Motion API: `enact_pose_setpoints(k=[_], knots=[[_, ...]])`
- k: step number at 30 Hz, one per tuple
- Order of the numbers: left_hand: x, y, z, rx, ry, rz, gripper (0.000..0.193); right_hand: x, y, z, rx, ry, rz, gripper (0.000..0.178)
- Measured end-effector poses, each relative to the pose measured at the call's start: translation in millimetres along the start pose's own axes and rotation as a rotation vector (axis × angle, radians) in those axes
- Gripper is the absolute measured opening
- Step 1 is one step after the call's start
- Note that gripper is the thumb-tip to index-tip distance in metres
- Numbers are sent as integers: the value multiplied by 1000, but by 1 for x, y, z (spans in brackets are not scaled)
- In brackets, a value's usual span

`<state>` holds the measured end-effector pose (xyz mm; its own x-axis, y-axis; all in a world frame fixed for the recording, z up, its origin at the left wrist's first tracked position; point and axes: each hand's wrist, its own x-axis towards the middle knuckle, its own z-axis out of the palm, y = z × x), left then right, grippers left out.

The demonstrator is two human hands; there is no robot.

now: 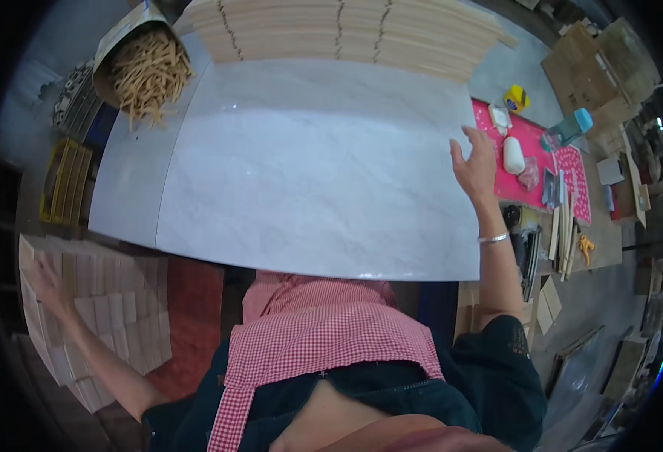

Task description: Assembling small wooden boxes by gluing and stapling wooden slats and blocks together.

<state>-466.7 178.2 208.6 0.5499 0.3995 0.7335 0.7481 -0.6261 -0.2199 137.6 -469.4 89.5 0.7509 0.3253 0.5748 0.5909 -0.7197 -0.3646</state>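
Observation:
My left hand [47,280] reaches out at the far left. It is at the top of a stack of pale wooden blocks [105,309], its fingers stretched over the outer end; their tips are blurred. Over the right edge of the white marbled tabletop [309,173], my right hand [476,164] hovers with thumb and fingers apart and nothing in them. Beside it lies a pink mat [508,184] bearing a white roll [513,155] and a small pink bag [528,173].
Long pale wooden strips [331,30] are piled along the far edge. A container of thin brown strips [149,71] stands far left, above a yellow crate [66,181]. On the right are a teal bottle [569,129], a yellow tub [517,98], orange scissors [586,247] and cardboard boxes [584,68].

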Motion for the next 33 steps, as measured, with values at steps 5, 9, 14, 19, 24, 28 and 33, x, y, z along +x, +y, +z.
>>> enact_pose_setpoints(k=[5,9,14,19,24,28,33], knots=[[-29,195,34,-458,-294,-474,30,154,-3,21,-157,75,-319,51],[-44,312,55,-859,-410,-609,30,277,-3,56,-394,-41,-388,72],[-57,366,53,-1026,-688,-502,31,351,-3,79,-512,-265,-389,77],[-69,368,65,-1047,-737,-410,27,384,-14,82,-426,-573,-230,75],[-53,384,56,-1039,-719,-345,22,399,-23,78,-385,-757,-144,63],[-34,398,59,-1083,-644,-177,15,398,-46,67,-452,-776,-227,52],[-5,426,73,-1240,-701,-159,14,399,-35,57,-396,-789,-219,43]])
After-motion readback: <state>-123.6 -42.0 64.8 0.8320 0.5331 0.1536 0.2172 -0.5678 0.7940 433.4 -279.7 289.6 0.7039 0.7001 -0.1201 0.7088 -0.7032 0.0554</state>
